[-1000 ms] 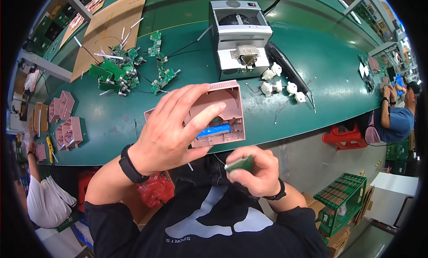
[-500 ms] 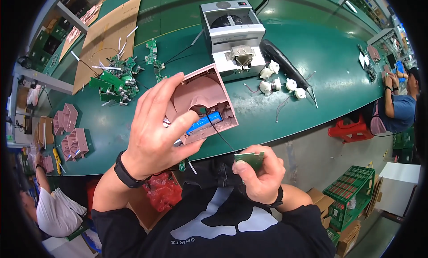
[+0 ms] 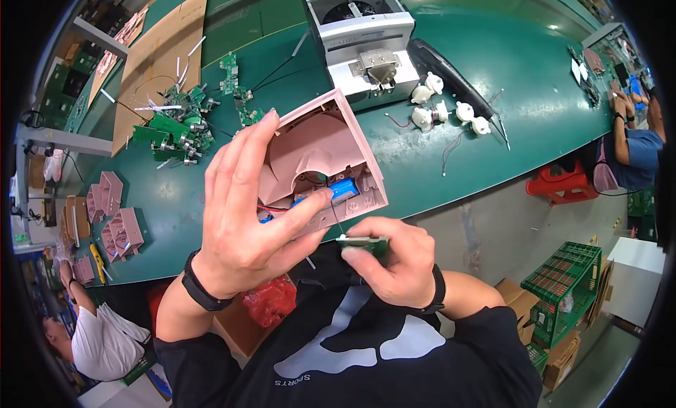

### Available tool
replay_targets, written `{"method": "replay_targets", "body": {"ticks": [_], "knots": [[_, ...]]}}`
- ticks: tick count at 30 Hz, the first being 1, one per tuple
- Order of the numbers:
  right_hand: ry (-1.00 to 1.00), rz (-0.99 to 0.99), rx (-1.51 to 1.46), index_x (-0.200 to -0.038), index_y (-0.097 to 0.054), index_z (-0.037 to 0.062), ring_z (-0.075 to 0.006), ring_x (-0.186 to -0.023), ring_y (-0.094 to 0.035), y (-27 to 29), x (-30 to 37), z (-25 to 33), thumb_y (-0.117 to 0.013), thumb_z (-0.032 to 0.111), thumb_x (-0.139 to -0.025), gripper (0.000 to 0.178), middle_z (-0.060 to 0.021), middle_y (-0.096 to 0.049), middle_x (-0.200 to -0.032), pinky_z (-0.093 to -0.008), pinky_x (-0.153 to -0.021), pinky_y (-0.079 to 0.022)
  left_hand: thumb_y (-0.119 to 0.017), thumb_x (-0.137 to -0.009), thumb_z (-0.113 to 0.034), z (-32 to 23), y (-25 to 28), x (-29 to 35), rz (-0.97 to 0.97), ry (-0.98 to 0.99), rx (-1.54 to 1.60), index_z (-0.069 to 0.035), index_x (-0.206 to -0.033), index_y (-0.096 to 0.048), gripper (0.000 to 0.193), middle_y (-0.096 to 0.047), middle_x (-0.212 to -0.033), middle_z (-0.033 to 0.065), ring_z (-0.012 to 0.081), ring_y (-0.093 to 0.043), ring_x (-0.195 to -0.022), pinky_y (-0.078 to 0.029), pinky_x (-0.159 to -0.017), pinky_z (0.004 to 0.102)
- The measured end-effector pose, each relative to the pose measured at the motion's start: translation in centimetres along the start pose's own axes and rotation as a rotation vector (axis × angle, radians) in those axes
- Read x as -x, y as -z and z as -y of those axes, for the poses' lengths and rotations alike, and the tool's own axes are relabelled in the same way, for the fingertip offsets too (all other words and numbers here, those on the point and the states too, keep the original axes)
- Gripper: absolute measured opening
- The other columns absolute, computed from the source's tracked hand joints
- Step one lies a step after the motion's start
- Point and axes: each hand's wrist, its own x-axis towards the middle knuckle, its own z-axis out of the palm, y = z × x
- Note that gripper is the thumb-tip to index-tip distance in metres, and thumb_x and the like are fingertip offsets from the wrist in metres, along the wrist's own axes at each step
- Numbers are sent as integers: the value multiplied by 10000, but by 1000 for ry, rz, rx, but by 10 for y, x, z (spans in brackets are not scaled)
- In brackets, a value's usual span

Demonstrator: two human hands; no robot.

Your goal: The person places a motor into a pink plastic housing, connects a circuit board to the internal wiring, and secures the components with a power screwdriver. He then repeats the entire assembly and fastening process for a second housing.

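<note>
My left hand grips a pink plastic housing, tilted with its hollow side toward me. The thumb of that hand lies on a blue cylindrical battery inside the housing. Between thumb and fingers, my right hand pinches a small green circuit board, seen nearly edge-on just below the housing's lower corner. A thin dark wire runs from the board up into the housing. Red and black wires show beside the battery, partly behind my left thumb.
On the green table stand a grey-white machine, a black handheld tool, and several white motor-like parts. Circuit boards are piled at left, near pink housings. Co-workers sit at both sides.
My right hand has moved left and closer to the housing, and the board has turned nearly edge-on. The housing has shifted slightly; my left thumb now lies farther over the battery.
</note>
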Motion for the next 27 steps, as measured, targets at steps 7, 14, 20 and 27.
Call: {"method": "replay_targets", "body": {"ticks": [7,14,20,27], "knots": [[2,-195,101,-1136,-671,-18,-317,-832,-726,23,4,-36,-778,47,-836,325,-136,-719,-957,-369,-746,-584,-876,-620,-186,-1,-1,7,3,-39,47,-203,-1077,-796,464,-422,-1543,343,496,-509,-1338,-417,-1082,567],[52,131,146,-1172,-697,6,-350,-869,-730,21,-13,-72,-697,-5,-862,311,-166,-721,-987,-382,-755,-590,-871,-652,-183,-7,-11,-1,106,-5,328,-175,-1088,-800,442,-409,-1542,344,506,-484,-1358,-393,-1107,575],[-626,261,-95,-1117,-703,18,-323,-744,-723,15,31,-48,-658,33,-917,206,-154,-725,-914,-377,-658,-580,-868,-683,-178,9,-50,1,185,76,370,-149,-1060,-812,382,-404,-1561,320,490,-465,-1400,-370,-1158,554],[-292,228,505,-1014,-686,40,-279,-720,-715,2,48,-56,-707,88,-913,114,-108,-722,-877,-377,-609,-553,-851,-717,-154,17,-80,-2,375,103,438,-127,-1065,-806,352,-408,-1563,284,469,-427,-1433,-353,-1178,534]]}}
